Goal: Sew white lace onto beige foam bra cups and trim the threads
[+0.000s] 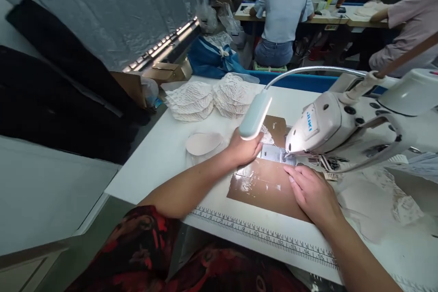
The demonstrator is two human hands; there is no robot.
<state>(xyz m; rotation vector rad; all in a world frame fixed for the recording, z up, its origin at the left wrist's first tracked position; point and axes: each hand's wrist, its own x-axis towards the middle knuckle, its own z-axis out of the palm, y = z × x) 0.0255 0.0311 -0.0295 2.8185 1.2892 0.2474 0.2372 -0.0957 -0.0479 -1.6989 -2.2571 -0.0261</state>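
My left hand (244, 148) is closed at the left of the sewing machine's metal plate (272, 153), its fingers curled on a white lace piece (267, 136). The lamp head partly hides this hand and the lace. My right hand (311, 189) rests palm down on the brown taped cardboard (255, 185), just in front of the needle area. Its fingers are stretched out toward the plate, and nothing shows in them. Close by stands the white sewing machine head (318, 123). A pale molded bra cup (204, 144) lies on the table left of my left hand.
Stacked lace cups (190, 100) stand at the table's back. The lamp (255, 116) hangs over my left hand on a bendable neck. More pale cups and lace (372, 196) lie at right. A ruler strip (263, 237) runs along the front edge. Co-workers (282, 13) sit beyond.
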